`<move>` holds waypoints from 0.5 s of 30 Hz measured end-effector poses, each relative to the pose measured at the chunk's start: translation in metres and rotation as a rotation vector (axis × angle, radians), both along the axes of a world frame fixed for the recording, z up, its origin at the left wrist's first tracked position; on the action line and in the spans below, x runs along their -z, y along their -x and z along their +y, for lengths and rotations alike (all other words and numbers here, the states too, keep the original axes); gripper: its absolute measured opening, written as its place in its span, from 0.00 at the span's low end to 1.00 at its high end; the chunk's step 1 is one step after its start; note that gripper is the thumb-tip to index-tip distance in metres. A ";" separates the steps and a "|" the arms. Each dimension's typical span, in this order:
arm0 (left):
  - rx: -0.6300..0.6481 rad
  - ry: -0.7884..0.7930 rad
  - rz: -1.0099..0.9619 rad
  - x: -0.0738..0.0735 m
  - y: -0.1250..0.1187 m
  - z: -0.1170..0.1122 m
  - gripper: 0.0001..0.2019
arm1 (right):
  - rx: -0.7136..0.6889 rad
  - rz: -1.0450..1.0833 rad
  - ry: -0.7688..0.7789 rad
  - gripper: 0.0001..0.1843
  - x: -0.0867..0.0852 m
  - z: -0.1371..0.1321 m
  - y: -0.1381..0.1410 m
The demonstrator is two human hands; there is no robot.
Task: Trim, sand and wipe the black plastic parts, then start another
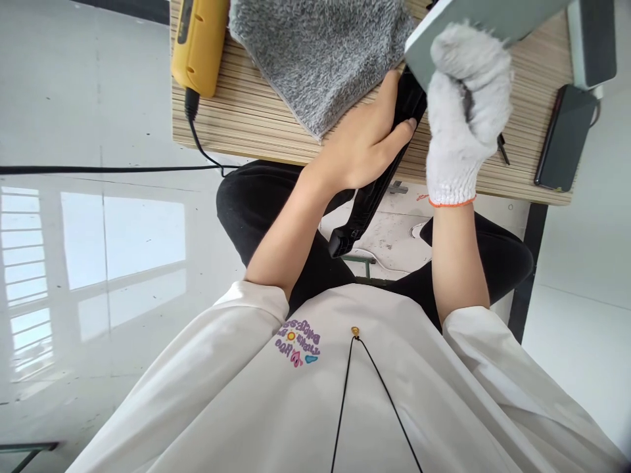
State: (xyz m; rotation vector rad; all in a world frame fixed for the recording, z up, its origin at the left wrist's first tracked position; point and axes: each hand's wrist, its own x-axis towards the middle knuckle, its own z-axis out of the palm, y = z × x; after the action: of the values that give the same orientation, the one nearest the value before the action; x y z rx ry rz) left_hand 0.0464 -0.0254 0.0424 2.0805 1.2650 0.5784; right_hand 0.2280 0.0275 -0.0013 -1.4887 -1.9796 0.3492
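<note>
My left hand, bare, is wrapped around a long black plastic part that slants past the table's front edge, its lower end above my lap. On my right hand is a white knitted glove with an orange cuff edge. The gloved fingers are curled closed against a flat grey-green panel; what they hold is hidden. Close to the glove's right side, a thin black piece shows. A grey fluffy cloth lies left of the black part.
The wood-grain table carries a yellow device at left, its black cable running off leftward. A dark phone lies near the right edge, below a pale box-like object. My legs are under the table.
</note>
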 end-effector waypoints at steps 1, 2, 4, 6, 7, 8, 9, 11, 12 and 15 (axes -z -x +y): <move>0.007 -0.012 0.029 -0.001 0.000 0.000 0.28 | 0.001 0.050 -0.020 0.21 -0.006 -0.006 0.008; 0.017 -0.017 0.042 -0.002 0.000 0.000 0.28 | -0.011 0.111 -0.054 0.18 -0.012 -0.010 0.013; 0.022 -0.021 0.050 -0.003 0.001 -0.001 0.27 | -0.072 0.210 -0.146 0.14 -0.020 -0.012 0.020; 0.014 -0.011 0.055 -0.004 0.000 -0.001 0.27 | -0.111 0.303 -0.261 0.12 -0.023 -0.011 0.020; 0.006 -0.001 0.057 -0.004 0.000 -0.001 0.27 | -0.132 0.358 -0.297 0.12 -0.023 -0.010 0.020; -0.003 0.007 0.051 -0.004 0.000 -0.002 0.27 | -0.170 0.428 -0.300 0.12 -0.022 -0.009 0.019; -0.011 0.011 0.035 -0.004 0.000 -0.002 0.27 | -0.229 0.506 -0.272 0.12 -0.021 -0.009 0.018; -0.013 0.014 -0.010 -0.002 0.000 -0.001 0.28 | -0.356 0.664 -0.192 0.13 -0.021 -0.011 0.019; -0.012 0.018 -0.030 -0.002 0.000 0.000 0.28 | -0.392 0.738 -0.175 0.14 -0.021 -0.011 0.020; -0.015 0.048 -0.041 0.001 0.000 0.001 0.31 | -0.379 0.952 -0.245 0.11 -0.025 -0.012 0.027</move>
State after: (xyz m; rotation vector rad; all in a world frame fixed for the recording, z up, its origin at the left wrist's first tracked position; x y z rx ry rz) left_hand 0.0464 -0.0243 0.0415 2.0119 1.2598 0.5883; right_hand 0.2012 0.0151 0.0240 -0.5793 -1.4144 0.7708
